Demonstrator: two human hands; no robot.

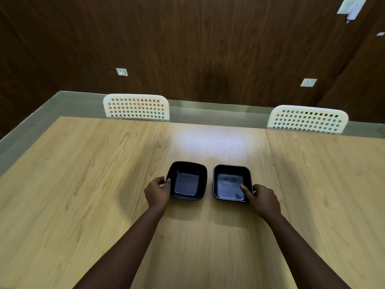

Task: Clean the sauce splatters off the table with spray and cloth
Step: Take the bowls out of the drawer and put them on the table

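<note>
We pinch each black dish by its near rim, left hand (157, 192) on the left dish (187, 180), right hand (263, 200) on the right dish (231, 182); lift both level off the bench (83, 184), since any sauce, perhaps inside, could spill.

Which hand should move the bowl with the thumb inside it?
The right hand, probably. Its thumb already hooks inside the right bowl. The left hand grips the left bowl instead.

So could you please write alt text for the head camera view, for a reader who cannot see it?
Two bare hands each grip a square black dish on a light wooden table: left hand on the left dish, right hand on the right dish. Two white perforated chairs stand beyond.
</note>
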